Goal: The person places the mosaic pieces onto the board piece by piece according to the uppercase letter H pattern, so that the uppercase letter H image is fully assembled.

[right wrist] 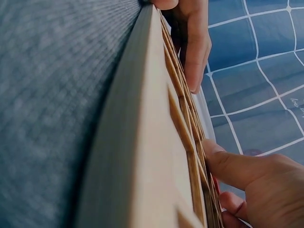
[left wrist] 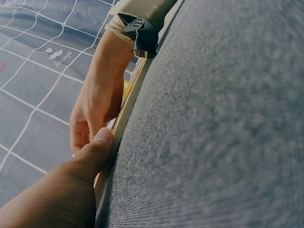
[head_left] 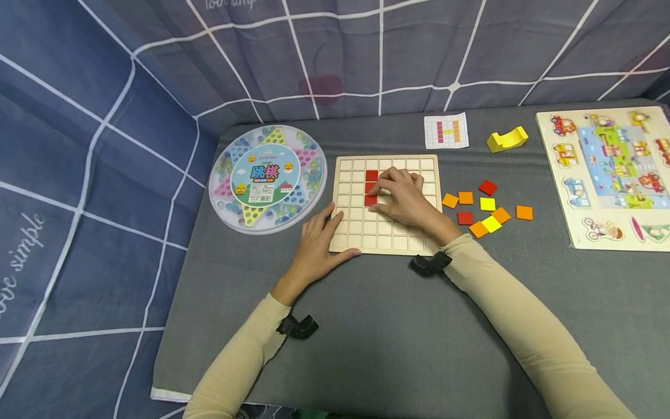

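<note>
A square wooden grid board (head_left: 348,227) lies on the grey cloth, with a column of red square tiles (head_left: 371,175) set in its upper middle cells. My left hand (head_left: 313,247) rests at the board's lower left corner, fingers extended along the left side and thumb along the front edge. Over the board, my right hand (head_left: 402,196) has its thumb and index finger at the lowest red tile (head_left: 370,201), pinching it at its cell. In the right wrist view the thumb (right wrist: 232,166) is low over the grid, and only a sliver of red shows beside it.
Loose orange, yellow and red tiles (head_left: 487,204) lie right of the board. Behind it are a printed pattern card (head_left: 430,134) and a yellow curved block (head_left: 506,139). A round marble game box (head_left: 220,215) stands left, a picture puzzle board (head_left: 562,174) far right.
</note>
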The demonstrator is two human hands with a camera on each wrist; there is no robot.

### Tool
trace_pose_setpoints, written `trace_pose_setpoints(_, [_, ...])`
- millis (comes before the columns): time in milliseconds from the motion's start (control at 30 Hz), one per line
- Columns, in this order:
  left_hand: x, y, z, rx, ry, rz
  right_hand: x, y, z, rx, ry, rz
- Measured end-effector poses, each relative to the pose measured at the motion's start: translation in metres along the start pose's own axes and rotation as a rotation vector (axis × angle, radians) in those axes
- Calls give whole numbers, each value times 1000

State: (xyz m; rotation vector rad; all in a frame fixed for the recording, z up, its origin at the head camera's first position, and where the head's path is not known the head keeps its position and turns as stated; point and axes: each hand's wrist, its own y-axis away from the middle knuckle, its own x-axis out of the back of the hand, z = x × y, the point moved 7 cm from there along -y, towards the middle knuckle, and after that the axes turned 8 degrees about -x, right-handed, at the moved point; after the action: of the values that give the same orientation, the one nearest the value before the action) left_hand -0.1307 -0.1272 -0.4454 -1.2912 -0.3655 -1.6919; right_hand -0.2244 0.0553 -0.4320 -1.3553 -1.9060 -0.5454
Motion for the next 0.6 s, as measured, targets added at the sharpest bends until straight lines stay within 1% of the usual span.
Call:
trace_pose_setpoints(400, [0,-1,0,2,2,-2,1,3,0,35,-8,4])
trace_pose_setpoints(600, [-1,-1,-1,7,-4,-11,8,6,-2,79,4,-1])
